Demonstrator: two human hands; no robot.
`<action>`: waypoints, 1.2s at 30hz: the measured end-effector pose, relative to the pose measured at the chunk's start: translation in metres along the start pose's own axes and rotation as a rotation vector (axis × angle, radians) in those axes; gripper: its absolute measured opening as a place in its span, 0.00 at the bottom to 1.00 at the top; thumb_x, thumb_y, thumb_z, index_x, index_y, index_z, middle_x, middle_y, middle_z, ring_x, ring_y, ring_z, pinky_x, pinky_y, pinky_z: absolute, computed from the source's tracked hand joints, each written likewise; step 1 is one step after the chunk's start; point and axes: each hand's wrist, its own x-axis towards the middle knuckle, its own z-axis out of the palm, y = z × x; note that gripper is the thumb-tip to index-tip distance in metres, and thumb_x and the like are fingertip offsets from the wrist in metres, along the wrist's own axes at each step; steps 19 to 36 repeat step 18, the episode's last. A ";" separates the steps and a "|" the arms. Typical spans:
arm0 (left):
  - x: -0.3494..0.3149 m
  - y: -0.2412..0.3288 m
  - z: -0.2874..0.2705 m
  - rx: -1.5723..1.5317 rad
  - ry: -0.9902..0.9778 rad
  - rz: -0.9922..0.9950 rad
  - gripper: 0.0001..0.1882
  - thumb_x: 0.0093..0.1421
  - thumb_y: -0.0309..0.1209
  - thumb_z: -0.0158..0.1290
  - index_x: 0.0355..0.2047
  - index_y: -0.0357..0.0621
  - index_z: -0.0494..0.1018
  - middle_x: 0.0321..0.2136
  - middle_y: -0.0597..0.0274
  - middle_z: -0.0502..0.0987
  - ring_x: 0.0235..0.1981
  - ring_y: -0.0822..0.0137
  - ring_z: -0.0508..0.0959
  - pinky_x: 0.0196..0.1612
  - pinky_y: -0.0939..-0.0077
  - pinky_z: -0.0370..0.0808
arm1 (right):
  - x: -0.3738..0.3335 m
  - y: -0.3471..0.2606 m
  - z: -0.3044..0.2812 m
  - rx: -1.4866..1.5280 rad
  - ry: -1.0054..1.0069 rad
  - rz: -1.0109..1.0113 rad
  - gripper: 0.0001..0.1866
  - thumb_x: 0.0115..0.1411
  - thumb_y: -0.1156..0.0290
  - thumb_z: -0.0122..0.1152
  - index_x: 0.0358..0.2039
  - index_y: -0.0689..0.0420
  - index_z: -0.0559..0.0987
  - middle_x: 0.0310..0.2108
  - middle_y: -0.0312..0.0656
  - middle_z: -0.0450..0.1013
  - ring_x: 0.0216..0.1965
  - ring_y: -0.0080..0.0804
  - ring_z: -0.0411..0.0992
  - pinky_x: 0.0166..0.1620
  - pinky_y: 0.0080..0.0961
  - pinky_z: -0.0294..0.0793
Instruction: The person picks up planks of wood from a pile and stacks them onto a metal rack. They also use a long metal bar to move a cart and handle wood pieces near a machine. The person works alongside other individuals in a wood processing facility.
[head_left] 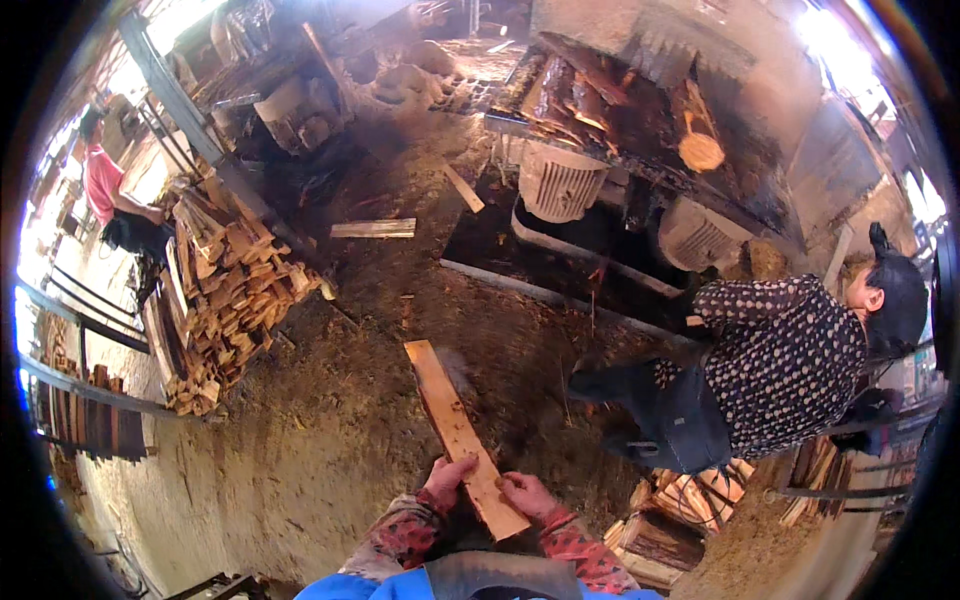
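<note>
A long, flat wooden board (452, 415) slants in front of my body, its far end pointing up and to the left. My left hand (449, 479) grips its left edge, thumb lying over the top face. On the opposite edge, nearer the close end, my right hand (528, 495) is closed with the thumb on top. The fingers beneath the board are hidden. Both forearms wear patterned red sleeves.
At the left stands a big stack of split wood (225, 290), with a person (105, 185) behind it. A co-worker in a dotted top (785, 360) bends at the right, beside a machine with a motor (560, 182). Wood pieces (373, 229) lie on the floor.
</note>
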 end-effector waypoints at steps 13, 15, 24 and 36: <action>0.062 0.129 -0.014 -0.086 -0.123 0.177 0.15 0.52 0.25 0.55 0.41 0.33 0.69 0.34 0.54 0.76 0.34 0.58 0.77 0.38 0.61 0.76 | 0.117 -0.140 -0.049 -0.274 0.196 -0.104 0.15 0.57 0.63 0.58 0.36 0.63 0.76 0.24 0.37 0.73 0.25 0.21 0.71 0.29 0.21 0.72; 0.078 0.163 -0.015 -0.168 -0.146 0.144 0.16 0.52 0.26 0.56 0.40 0.34 0.69 0.34 0.54 0.76 0.34 0.58 0.77 0.38 0.62 0.76 | 0.130 -0.159 -0.047 -0.325 0.260 -0.102 0.15 0.56 0.63 0.58 0.36 0.64 0.76 0.24 0.39 0.74 0.26 0.21 0.72 0.31 0.22 0.73; 0.100 0.211 -0.021 -0.307 -0.260 0.122 0.20 0.52 0.28 0.56 0.44 0.36 0.68 0.35 0.53 0.76 0.35 0.58 0.77 0.42 0.63 0.74 | 0.151 -0.187 -0.050 -0.295 0.357 -0.083 0.15 0.56 0.63 0.59 0.36 0.64 0.76 0.25 0.41 0.75 0.26 0.22 0.73 0.32 0.22 0.73; 0.100 0.211 -0.021 -0.307 -0.260 0.122 0.20 0.52 0.28 0.56 0.44 0.36 0.68 0.35 0.53 0.76 0.35 0.58 0.77 0.42 0.63 0.74 | 0.151 -0.187 -0.050 -0.295 0.357 -0.083 0.15 0.56 0.63 0.59 0.36 0.64 0.76 0.25 0.41 0.75 0.26 0.22 0.73 0.32 0.22 0.73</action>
